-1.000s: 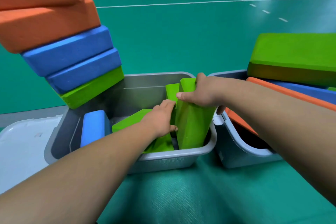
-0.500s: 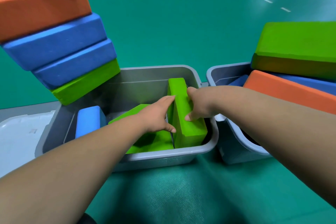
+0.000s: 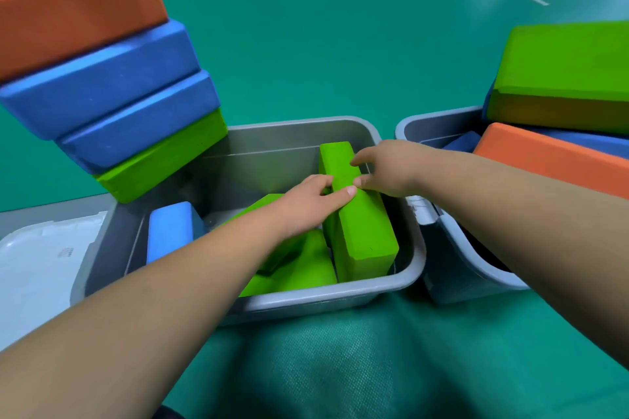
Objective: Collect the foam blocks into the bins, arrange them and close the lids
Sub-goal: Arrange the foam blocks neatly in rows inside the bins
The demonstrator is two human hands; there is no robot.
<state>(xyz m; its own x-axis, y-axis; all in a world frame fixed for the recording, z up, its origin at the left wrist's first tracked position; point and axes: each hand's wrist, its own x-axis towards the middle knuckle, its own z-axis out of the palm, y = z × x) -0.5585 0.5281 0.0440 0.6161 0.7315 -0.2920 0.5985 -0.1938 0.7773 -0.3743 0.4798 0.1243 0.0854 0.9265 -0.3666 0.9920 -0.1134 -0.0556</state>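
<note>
Both hands on upright green block (image 3: pixel 364 235), right end of grey bin (image 3: pixel 272 143).
Left hand (image 3: pixel 306 207): fingers straight, thumb pressing its top. Right hand (image 3: pixel 391 167): loosely spread (fingertips touching only).

Both bare arms reach forward and come close together in the middle. The left hand (image 3: pixel 308 206) lies palm down with its fingers fairly straight. The right hand (image 3: pixel 388 168) points to the left with loose fingers. The tips of both hands nearly touch.
</note>
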